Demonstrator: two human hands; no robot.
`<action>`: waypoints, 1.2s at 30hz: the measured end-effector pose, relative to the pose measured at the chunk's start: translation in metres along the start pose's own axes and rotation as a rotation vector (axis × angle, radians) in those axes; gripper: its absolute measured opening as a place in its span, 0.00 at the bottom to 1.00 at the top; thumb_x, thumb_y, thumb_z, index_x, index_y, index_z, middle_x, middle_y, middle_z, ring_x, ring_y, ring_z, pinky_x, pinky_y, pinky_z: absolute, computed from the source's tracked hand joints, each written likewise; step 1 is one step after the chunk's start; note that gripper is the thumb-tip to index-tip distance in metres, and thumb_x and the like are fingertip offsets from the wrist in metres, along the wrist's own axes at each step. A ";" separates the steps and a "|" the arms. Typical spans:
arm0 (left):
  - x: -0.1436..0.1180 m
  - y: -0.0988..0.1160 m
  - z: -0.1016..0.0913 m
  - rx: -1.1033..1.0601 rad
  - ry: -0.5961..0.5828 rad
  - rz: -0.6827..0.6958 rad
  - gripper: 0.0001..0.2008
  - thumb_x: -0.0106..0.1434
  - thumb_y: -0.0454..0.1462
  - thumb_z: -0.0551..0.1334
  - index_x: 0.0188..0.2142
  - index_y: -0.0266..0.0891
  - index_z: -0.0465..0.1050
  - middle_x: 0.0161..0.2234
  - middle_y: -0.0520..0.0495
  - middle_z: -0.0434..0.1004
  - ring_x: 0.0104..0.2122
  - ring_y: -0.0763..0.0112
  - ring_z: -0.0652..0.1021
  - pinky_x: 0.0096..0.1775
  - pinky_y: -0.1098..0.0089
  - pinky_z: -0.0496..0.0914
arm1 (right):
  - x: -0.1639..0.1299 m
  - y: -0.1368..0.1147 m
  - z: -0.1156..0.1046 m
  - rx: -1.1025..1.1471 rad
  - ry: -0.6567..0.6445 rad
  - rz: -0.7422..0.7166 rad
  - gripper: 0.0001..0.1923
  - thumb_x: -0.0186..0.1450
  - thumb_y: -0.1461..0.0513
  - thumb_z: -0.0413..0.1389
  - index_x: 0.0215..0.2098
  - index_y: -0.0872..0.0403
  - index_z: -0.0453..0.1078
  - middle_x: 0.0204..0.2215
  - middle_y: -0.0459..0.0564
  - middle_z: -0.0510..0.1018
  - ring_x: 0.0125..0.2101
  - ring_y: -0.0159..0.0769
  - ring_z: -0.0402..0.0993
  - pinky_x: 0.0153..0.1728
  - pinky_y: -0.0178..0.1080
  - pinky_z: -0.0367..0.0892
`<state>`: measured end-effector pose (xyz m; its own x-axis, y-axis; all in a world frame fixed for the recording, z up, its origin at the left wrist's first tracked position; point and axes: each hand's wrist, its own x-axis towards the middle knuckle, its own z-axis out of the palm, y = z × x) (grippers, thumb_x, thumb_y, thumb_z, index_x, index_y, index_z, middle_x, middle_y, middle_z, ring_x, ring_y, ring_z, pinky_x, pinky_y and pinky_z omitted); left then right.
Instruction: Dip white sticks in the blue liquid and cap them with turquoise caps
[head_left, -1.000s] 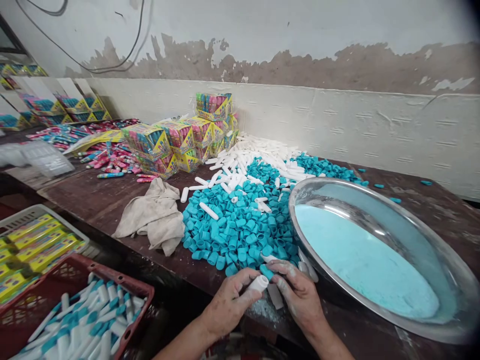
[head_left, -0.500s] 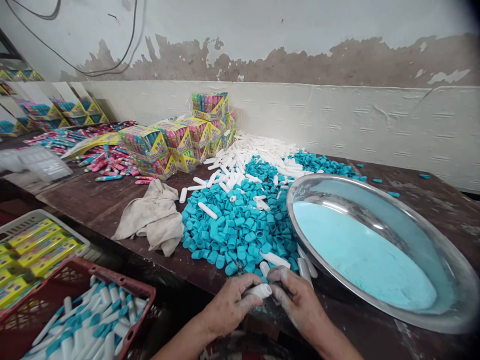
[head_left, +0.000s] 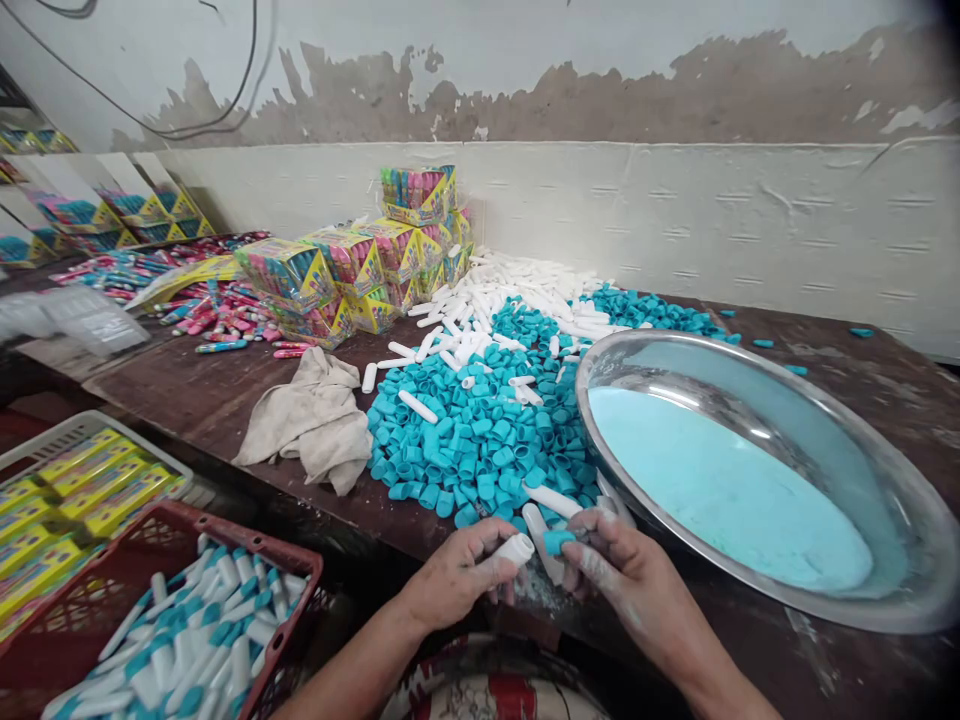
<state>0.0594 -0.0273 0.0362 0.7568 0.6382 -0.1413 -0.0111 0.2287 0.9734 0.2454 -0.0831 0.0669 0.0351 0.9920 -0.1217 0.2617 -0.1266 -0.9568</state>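
Observation:
My left hand (head_left: 457,575) grips a short white plastic tube (head_left: 514,551) at the near table edge, its open end pointing right. My right hand (head_left: 626,580) pinches a teal cap (head_left: 559,542) just right of the tube's end, a small gap between them. Both hands are dusted with pale powder. Directly behind them lies a big heap of teal caps (head_left: 480,435) with loose white tubes (head_left: 551,500) at its near edge. A larger pile of white tubes (head_left: 510,300) sits farther back.
A wide steel basin (head_left: 862,450) holding light blue powder fills the right side. A crumpled beige rag (head_left: 315,420) lies left of the caps. Stacked colourful boxes (head_left: 360,270) stand behind. A red crate (head_left: 292,575) of capped tubes and a white crate (head_left: 45,435) of yellow packs sit lower left.
My right hand has lifted a teal cap and holds it beside the tube's end. The view has tilted down slightly. My left hand keeps its hold on the tube.

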 end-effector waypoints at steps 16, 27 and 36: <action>0.005 0.005 0.014 1.240 -0.050 -0.024 0.17 0.58 0.48 0.55 0.38 0.38 0.69 0.30 0.44 0.76 0.29 0.60 0.76 0.29 0.69 0.66 | 0.000 0.003 0.002 0.089 -0.300 0.200 0.11 0.53 0.55 0.54 0.21 0.54 0.61 0.13 0.39 0.65 0.11 0.24 0.56 0.14 0.29 0.51; 0.011 0.002 0.017 1.459 -0.020 -0.137 0.10 0.55 0.36 0.53 0.36 0.38 0.67 0.30 0.42 0.77 0.31 0.57 0.77 0.31 0.64 0.71 | 0.010 0.019 0.030 -0.122 -0.114 0.152 0.05 0.46 0.68 0.46 0.18 0.53 0.58 0.11 0.38 0.59 0.15 0.27 0.53 0.18 0.31 0.49; -0.001 0.004 0.003 1.352 0.127 -0.172 0.09 0.58 0.39 0.52 0.36 0.40 0.66 0.32 0.44 0.77 0.33 0.59 0.77 0.32 0.67 0.68 | 0.034 -0.006 0.013 -0.313 -0.278 -0.004 0.08 0.57 0.64 0.47 0.23 0.54 0.66 0.14 0.42 0.65 0.16 0.29 0.61 0.19 0.31 0.57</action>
<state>0.0602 -0.0291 0.0405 0.6183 0.7540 -0.2218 0.7727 -0.5316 0.3469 0.2329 -0.0489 0.0654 -0.2168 0.9498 -0.2257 0.5430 -0.0748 -0.8364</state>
